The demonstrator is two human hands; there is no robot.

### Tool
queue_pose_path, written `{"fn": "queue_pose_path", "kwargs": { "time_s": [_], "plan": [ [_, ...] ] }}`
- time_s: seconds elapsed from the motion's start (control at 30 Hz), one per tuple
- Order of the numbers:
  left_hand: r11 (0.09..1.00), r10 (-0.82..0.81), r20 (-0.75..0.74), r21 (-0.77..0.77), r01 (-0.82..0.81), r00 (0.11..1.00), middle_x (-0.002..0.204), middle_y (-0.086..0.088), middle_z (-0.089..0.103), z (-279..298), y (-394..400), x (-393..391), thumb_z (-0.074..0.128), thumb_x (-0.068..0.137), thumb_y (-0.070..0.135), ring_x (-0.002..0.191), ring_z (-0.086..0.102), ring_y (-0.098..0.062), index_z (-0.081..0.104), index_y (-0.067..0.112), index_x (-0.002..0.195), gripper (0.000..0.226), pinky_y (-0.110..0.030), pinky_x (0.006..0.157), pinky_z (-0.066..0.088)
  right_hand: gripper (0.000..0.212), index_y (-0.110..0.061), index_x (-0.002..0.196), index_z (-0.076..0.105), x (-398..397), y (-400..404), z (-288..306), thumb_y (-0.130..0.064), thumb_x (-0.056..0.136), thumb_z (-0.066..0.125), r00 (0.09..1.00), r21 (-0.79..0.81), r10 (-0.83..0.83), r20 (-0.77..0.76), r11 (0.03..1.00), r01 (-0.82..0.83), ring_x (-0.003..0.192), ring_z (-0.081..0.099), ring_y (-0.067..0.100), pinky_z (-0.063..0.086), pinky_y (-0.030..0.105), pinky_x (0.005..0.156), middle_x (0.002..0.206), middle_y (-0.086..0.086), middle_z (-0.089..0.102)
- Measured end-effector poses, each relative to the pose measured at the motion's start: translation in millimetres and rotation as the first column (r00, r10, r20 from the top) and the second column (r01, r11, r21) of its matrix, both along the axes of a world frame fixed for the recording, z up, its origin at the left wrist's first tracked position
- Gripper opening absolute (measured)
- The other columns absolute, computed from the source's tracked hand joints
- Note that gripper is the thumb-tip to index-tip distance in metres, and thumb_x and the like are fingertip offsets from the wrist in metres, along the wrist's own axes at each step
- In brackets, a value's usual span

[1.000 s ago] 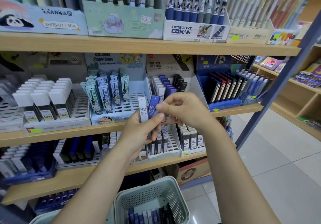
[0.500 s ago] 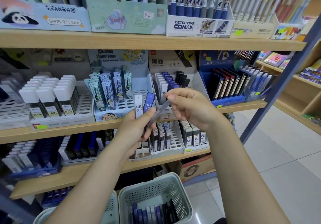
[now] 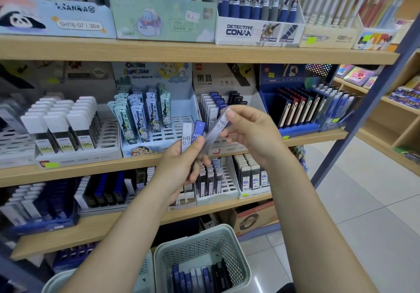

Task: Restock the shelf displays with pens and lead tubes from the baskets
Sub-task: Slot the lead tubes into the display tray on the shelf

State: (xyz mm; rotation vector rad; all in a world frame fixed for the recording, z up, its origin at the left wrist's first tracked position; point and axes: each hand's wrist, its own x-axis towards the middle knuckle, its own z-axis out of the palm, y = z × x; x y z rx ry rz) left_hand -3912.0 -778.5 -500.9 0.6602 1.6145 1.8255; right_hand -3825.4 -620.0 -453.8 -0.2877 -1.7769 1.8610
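Your right hand [image 3: 250, 138] is pinching one grey lead tube [image 3: 217, 129], tilting up-right, just below the display tray [image 3: 227, 142]; your left hand [image 3: 181, 167] is gripping the white and blue tubes [image 3: 192, 134] upright beside it.

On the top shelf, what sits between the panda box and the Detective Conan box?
Head view: one pale green display box with a cartoon character, filled with pens, stands between the panda box and the Detective Conan box.

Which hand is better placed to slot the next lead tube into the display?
Right. The right hand already pinches a single clear lead tube and sits directly in front of the lead display. The left hand is lower and holds the spare tubes.
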Motion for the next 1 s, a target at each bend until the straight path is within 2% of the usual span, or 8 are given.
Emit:
{"fn": "queue_pose_path", "kwargs": {
  "time_s": [0.1,0.2,0.3,0.47,0.57,0.7,0.83,1.0],
  "plan": [
    [0.999,0.022,0.039,-0.040,-0.021,0.999,0.068,-0.003,0.057,-4,-1,-5,0.055,0.101,0.037,0.044,0.034,-0.012,0.060,0.009,0.111,0.030,-0.018,0.038,0.025,0.014,-0.001,0.109,0.067,-2,7,2,-0.007,0.099,0.060,0.980,0.114,-0.176,-0.089,0.976,0.186,0.071,0.070,0.022,0.058,0.027,0.063,0.090,0.013,0.069],
    [0.998,0.010,0.046,-0.060,-0.008,0.999,0.064,0.001,0.051,-7,-1,-7,0.056,0.100,0.037,0.044,0.033,-0.011,0.060,0.006,0.115,0.034,-0.019,0.039,0.024,0.017,-0.004,0.112,0.070,-3,10,0,-0.005,0.098,0.061,0.959,0.282,-0.257,-0.119,0.917,0.281,0.075,0.070,0.019,0.060,0.029,0.068,0.093,0.007,0.070],
    [0.997,0.004,0.052,-0.073,0.000,0.999,0.062,0.002,0.047,-9,-1,-7,0.056,0.100,0.039,0.044,0.032,-0.011,0.059,0.005,0.116,0.038,-0.019,0.039,0.023,0.017,-0.007,0.109,0.071,-7,8,-4,-0.002,0.097,0.061,0.960,0.390,-0.266,-0.089,0.878,0.279,0.070,0.067,0.013,0.062,0.034,0.070,0.089,-0.002,0.070],
    [0.996,-0.001,0.060,-0.087,0.006,0.998,0.064,0.002,0.044,-8,1,-9,0.046,0.104,0.043,0.045,0.031,-0.010,0.063,0.009,0.113,0.039,-0.020,0.039,0.021,0.018,-0.014,0.107,0.073,-10,8,-6,-0.004,0.096,0.062,0.959,0.517,-0.284,-0.026,0.817,0.256,0.063,0.060,0.004,0.059,0.028,0.072,0.091,-0.001,0.068],
    [0.997,-0.013,0.057,-0.075,0.017,0.998,0.066,0.000,0.047,-8,1,-7,0.043,0.107,0.037,0.045,0.032,-0.010,0.063,0.009,0.108,0.034,-0.019,0.039,0.022,0.018,-0.013,0.109,0.074,-13,6,-5,-0.007,0.097,0.062,0.940,0.621,-0.336,-0.056,0.726,0.297,0.065,0.058,0.002,0.050,0.015,0.071,0.097,-0.001,0.063],
    [0.998,-0.011,0.013,-0.059,0.012,1.000,0.069,-0.002,0.053,-7,1,-5,0.049,0.106,0.030,0.048,0.036,-0.012,0.058,0.010,0.100,0.023,-0.019,0.040,0.023,0.019,-0.011,0.111,0.074,-18,3,-2,-0.009,0.095,0.064,0.915,0.693,-0.385,-0.120,0.627,0.355,0.080,0.055,-0.011,0.040,0.005,0.077,0.098,-0.004,0.064],
    [0.999,0.024,0.023,-0.041,-0.023,0.999,0.069,-0.002,0.056,-7,1,-7,0.052,0.104,0.029,0.048,0.040,-0.011,0.061,0.011,0.105,0.020,-0.018,0.040,0.027,0.017,-0.009,0.107,0.074,-22,5,1,-0.005,0.095,0.062,0.928,0.770,-0.343,-0.146,0.549,0.325,0.089,0.050,-0.003,0.035,0.002,0.082,0.097,-0.001,0.065],
    [0.998,0.043,0.040,-0.039,-0.042,0.998,0.068,-0.001,0.056,-6,2,-8,0.052,0.104,0.029,0.048,0.040,-0.010,0.062,0.012,0.110,0.020,-0.018,0.040,0.027,0.017,-0.010,0.107,0.074,-26,7,2,-0.007,0.096,0.061,0.955,0.787,-0.293,-0.042,0.579,0.212,0.085,0.051,-0.010,0.036,0.006,0.079,0.088,-0.015,0.056]
  ]
}}
